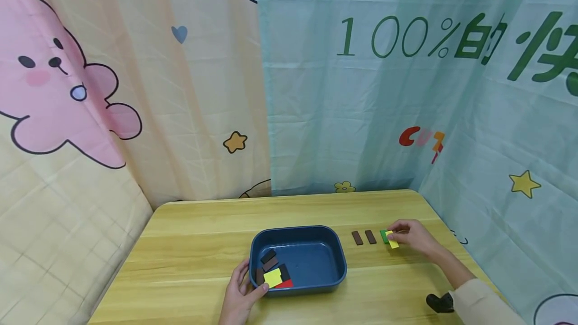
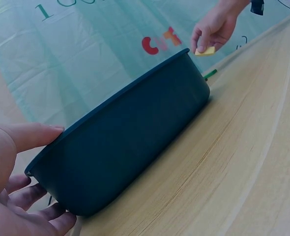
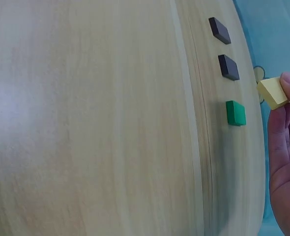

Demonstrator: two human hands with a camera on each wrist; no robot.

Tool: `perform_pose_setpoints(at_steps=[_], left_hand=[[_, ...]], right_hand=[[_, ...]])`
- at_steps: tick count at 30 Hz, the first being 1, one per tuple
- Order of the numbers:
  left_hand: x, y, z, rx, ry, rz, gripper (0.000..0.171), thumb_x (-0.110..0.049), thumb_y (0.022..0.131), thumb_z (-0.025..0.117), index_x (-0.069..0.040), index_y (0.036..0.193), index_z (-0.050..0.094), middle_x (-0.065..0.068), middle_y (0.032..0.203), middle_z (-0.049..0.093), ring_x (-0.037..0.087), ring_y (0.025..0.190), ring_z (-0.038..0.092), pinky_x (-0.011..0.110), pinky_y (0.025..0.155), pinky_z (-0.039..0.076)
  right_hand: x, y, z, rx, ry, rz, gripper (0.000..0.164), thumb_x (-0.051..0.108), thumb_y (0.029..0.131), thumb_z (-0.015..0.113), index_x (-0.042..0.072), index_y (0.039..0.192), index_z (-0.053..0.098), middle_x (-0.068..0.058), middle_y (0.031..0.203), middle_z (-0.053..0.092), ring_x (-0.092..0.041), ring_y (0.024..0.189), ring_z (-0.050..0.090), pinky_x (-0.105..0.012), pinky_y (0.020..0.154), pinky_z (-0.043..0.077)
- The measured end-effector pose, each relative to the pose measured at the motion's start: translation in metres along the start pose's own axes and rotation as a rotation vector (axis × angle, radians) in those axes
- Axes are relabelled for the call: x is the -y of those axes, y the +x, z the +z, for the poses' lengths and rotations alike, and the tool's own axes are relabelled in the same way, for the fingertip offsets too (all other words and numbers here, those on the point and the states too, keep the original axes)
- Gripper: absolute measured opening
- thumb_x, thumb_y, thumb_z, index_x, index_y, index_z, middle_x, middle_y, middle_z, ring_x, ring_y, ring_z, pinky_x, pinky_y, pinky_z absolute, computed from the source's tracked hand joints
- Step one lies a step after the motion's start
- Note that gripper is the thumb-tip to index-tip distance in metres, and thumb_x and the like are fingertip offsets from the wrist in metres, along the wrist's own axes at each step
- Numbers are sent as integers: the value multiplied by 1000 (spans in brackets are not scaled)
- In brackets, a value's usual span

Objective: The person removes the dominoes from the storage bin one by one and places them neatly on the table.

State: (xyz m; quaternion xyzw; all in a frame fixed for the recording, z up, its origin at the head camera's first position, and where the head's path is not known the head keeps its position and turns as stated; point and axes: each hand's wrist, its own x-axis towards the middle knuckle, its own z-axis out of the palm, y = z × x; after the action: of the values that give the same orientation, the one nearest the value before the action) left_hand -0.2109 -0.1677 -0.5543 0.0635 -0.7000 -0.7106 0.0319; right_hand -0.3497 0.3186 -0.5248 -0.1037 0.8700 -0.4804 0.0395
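My left hand (image 1: 238, 292) holds the near left corner of a dark blue plastic bin (image 1: 316, 262), with the thumb on the rim and the fingers against the outer wall. Inside the bin's left part lie a yellow block (image 1: 273, 278), a red block (image 1: 285, 284) and several dark brown or black ones. To the bin's right, my right hand (image 1: 413, 237) pinches a flat yellow block (image 3: 273, 93) between thumb and fingertips. In the right wrist view this block is raised off the table, beside a green block (image 3: 236, 113) that lies flat.
Two dark brown blocks (image 1: 364, 237) lie in a row with the green block, between it and the bin. A black object (image 1: 440, 303) shows by the right sleeve. Printed curtains (image 1: 343, 114) stand behind the wooden table (image 1: 203, 245) and along its sides.
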Motion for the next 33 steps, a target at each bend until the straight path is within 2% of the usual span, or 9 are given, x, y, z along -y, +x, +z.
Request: perform_pose_setpoints(at_steps=[11, 16, 23, 27, 33], left_hand=[[0, -2, -1, -3, 0, 8, 89, 1, 86, 82, 9, 155, 27, 36, 158, 31, 54, 140, 38, 55, 111, 40], [-2, -3, -2, -10, 5, 9, 89, 0, 86, 82, 9, 155, 26, 36, 158, 31, 55, 140, 38, 56, 111, 40], [-2, -3, 1, -7, -1, 6, 89, 0, 86, 83, 8, 155, 27, 35, 158, 31, 54, 140, 38, 53, 111, 41], [-2, -3, 1, -3, -2, 10, 90, 0, 86, 83, 8, 156, 27, 35, 158, 31, 54, 140, 38, 53, 111, 41], [-2, -4, 2, -6, -8, 8, 90, -1, 86, 83, 8, 156, 27, 35, 158, 31, 54, 140, 38, 53, 111, 41]], right_hand=[[-13, 12, -15, -31, -11, 46, 29, 14, 96, 76, -7, 115, 70, -12, 105, 67, -23, 93, 63, -31, 75, 61], [-21, 19, -20, -58, -56, 61, 27, 13, 96, 75, -8, 114, 71, -12, 103, 66, -23, 90, 60, -30, 73, 59], [-32, 21, -20, -62, -22, 123, 28, 8, 95, 76, -12, 114, 69, -12, 101, 67, -20, 86, 60, -27, 70, 58], [-38, 23, -18, -59, -43, 111, 30, 10, 94, 77, -12, 114, 70, -11, 100, 70, -20, 86, 62, -27, 69, 58], [-38, 27, -15, -66, -173, 52, 26, 12, 94, 77, -9, 110, 73, -10, 98, 71, -21, 86, 62, -32, 72, 56]])
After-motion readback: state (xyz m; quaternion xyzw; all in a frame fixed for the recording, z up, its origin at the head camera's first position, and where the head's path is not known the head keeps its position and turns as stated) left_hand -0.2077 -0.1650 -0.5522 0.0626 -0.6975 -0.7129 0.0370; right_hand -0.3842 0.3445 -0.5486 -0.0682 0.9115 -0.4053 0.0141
